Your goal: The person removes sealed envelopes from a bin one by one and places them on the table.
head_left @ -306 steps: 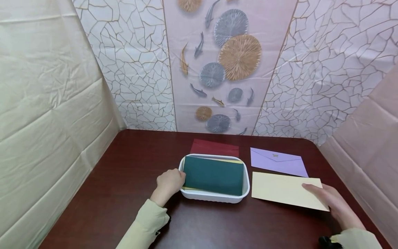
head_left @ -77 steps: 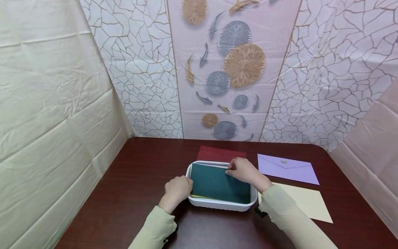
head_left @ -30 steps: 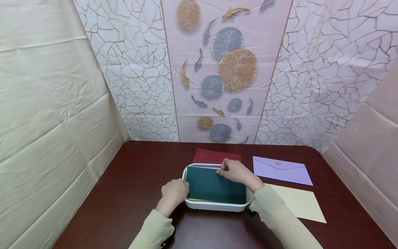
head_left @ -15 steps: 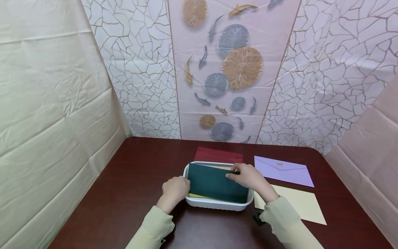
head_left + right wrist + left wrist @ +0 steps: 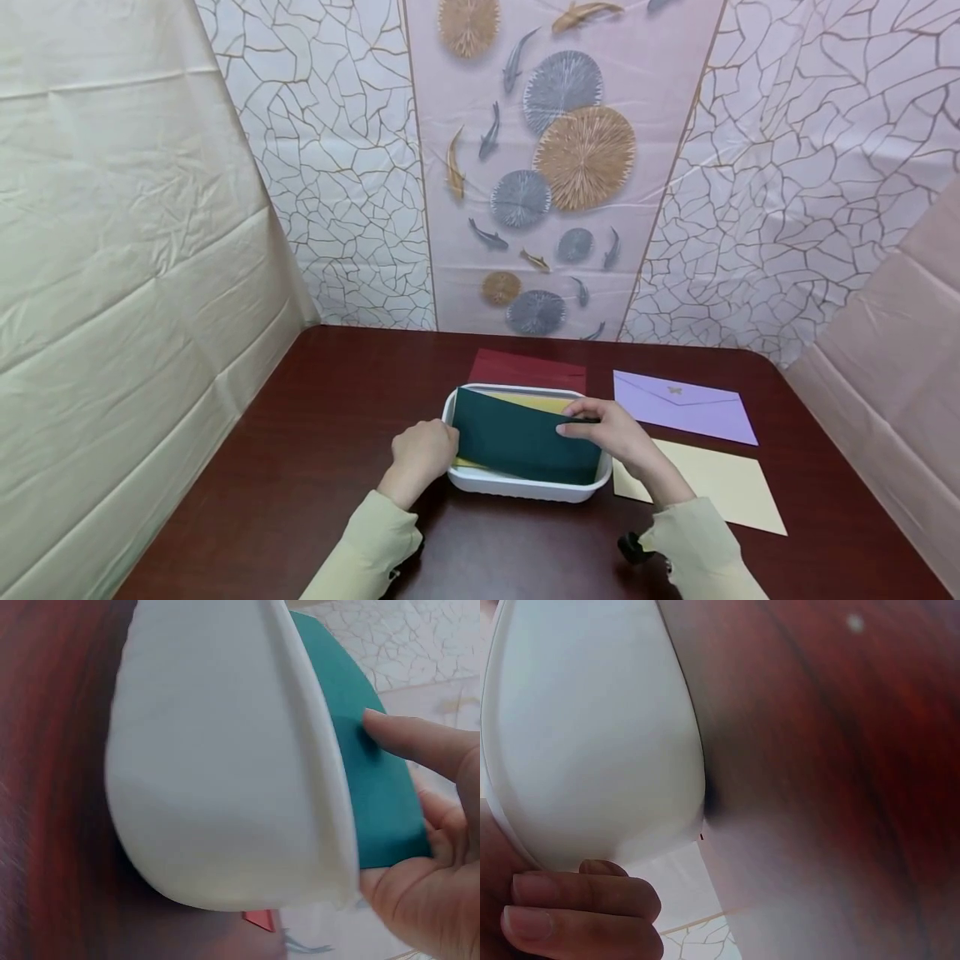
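Note:
My left hand [image 5: 423, 454] grips the left end of a white plastic basket [image 5: 525, 490], fingers curled at its rim; the left wrist view shows those fingers [image 5: 585, 919] against the outer wall. With the thumb in front and the fingers behind, my right hand [image 5: 618, 433] pinches the right side of a dark green envelope [image 5: 517, 442]. In the right wrist view that green envelope [image 5: 375, 795] stands raised above the basket's rim [image 5: 311, 712], bowed, its upper right edge lifted. Beneath it lies a yellow envelope [image 5: 536, 402], mostly hidden inside the basket.
A purple envelope [image 5: 682, 408] with a small gold butterfly lies at the right rear. Nearer, a cream envelope [image 5: 712, 483] lies partly behind my right forearm. Behind the basket is a red envelope [image 5: 525, 367]. Cloth walls [image 5: 337, 167] enclose the dark wooden table [image 5: 300, 467].
Earlier my right hand held the cream envelope, which now lies on the table. Since then it has pinched the green envelope and lifted its right side, exposing more yellow. My left hand stays on the basket.

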Motion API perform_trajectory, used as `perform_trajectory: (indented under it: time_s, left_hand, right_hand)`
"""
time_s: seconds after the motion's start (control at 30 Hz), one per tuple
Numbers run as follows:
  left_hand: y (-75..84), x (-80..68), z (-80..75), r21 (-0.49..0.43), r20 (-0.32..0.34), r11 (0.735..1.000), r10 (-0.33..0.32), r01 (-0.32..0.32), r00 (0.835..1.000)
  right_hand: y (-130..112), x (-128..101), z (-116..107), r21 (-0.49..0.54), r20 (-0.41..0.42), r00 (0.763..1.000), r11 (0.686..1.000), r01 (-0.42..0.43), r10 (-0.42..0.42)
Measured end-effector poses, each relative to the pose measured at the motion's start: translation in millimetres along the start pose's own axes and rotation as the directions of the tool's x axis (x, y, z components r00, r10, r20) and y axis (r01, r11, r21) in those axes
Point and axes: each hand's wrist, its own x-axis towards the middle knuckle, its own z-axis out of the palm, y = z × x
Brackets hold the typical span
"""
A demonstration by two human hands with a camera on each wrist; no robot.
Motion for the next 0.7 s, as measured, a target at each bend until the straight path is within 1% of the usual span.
perform_trajectory:
  time_s: [0.17,0.3,0.4,0.57,0.63,0.7]
  left_hand:
    - [0.4,0.0,0.2,-0.005,-0.001,1.000,-0.002,0.002,1.000]
    - [0.0,0.1,0.1,-0.007,0.005,1.000,-0.003,0.003,1.000]
    - [-0.3,-0.1,-0.2,-0.008,0.001,1.000,0.000,0.000,1.000]
    - [-0.2,-0.3,-0.3,-0.006,0.001,1.000,-0.006,0.006,1.000]
    - [0.0,-0.2,-0.3,-0.011,0.006,1.000,-0.006,0.006,1.000]
    - [0.2,-0.2,-0.3,-0.019,0.010,1.000,-0.002,0.002,1.000]
  right_hand:
    - [9.1,-1.6,1.5,0.166,-0.010,1.000,0.986,0.002,0.000]
    - [12.5,-3.0,3.7,0.233,-0.020,1.000,0.972,-0.012,0.017]
    - [14.8,-3.3,4.0,0.246,-0.020,1.000,0.969,-0.008,0.014]
    - [17.2,-5.6,2.3,0.254,0.013,1.000,0.967,0.005,-0.009]
    - [17.1,-7.1,2.1,0.214,0.020,1.000,0.977,0.007,-0.012]
    - [16.6,-8.3,3.4,0.143,0.018,1.000,0.990,0.011,-0.014]
